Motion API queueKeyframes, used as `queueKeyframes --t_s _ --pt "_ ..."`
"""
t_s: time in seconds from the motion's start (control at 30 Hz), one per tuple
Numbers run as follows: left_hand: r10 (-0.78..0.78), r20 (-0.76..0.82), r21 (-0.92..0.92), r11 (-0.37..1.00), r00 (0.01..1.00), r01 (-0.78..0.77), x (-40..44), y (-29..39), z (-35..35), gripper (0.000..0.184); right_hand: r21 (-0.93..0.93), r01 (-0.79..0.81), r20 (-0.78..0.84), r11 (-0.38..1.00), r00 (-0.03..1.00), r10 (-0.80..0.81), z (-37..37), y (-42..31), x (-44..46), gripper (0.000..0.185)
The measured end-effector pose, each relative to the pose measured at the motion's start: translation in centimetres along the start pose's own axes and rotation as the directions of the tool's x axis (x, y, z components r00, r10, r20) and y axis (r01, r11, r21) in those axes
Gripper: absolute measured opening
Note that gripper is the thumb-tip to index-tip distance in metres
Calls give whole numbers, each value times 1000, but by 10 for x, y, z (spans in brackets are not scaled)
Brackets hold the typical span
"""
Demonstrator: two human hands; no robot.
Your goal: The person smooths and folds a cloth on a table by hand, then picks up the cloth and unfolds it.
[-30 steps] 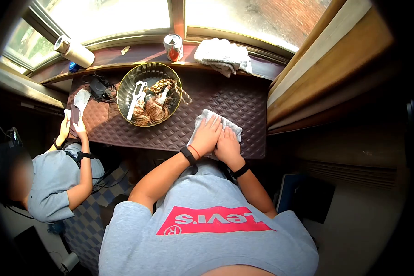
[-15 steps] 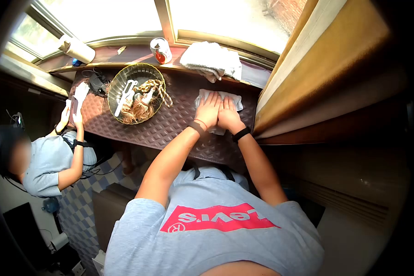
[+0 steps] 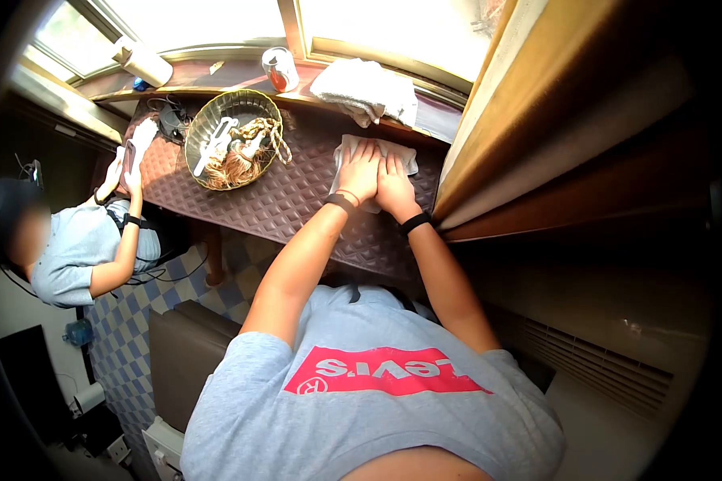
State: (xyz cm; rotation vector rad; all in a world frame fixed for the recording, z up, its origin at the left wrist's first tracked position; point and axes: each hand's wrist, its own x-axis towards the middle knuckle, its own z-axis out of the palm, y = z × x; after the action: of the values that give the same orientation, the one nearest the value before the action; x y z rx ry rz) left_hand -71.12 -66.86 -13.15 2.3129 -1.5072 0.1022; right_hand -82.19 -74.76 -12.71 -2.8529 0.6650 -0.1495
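Note:
Both of my hands lie flat on a folded white cloth (image 3: 405, 155) at the right part of the brown quilted tabletop (image 3: 306, 186). My left hand (image 3: 360, 171) presses on the cloth's left half, fingers stretched out and pointing away from me. Close beside it, my right hand (image 3: 394, 184) rests on the cloth with its fingers extended too. The hands touch or nearly touch along their inner edges. Much of the cloth is covered by them, and its corners show around the fingers.
A clear scalloped bowl (image 3: 203, 120) holds hair-like bundles, a braided cord and a white item. A can (image 3: 280, 70), folded towels (image 3: 367, 90) and a white cylinder (image 3: 146, 64) stand on the sill. Curtains (image 3: 529, 136) hang right. Another person (image 3: 84, 248) sits left, holding a phone (image 3: 129, 159).
The whole view has shifted, so the table and its items appear higher in the picture. My hands stay flat on the cloth, with no clear movement across the table.

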Motion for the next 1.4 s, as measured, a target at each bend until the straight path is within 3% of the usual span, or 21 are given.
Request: queueKeyframes --t_s 0.13,0.37,0.57,0.9,1.07,1.4 --pt "45 19 3 999 999 -45 -3 -2 -4 54 -53 -23 16 998 1000 24 -7 -11 -16 63" --pt "44 243 -118 993 969 -16 -34 7 -24 58 -32 -106 117 994 987 109 -18 -26 -46 70" --pt "128 370 -146 986 920 -79 -56 16 -35 65 -33 -195 189 980 962 198 -33 -45 -83 75" --pt "276 305 -239 949 911 -207 -101 15 -52 70 -31 -259 -13 965 966 259 -8 -71 -134 62" --pt "337 299 -261 929 893 -263 -118 10 -52 69 41 -335 34 941 942 334 -13 -92 -153 66" --pt "341 299 -309 918 891 -248 -143 4 -68 71 32 -335 199 942 925 323 -29 -101 -158 83"
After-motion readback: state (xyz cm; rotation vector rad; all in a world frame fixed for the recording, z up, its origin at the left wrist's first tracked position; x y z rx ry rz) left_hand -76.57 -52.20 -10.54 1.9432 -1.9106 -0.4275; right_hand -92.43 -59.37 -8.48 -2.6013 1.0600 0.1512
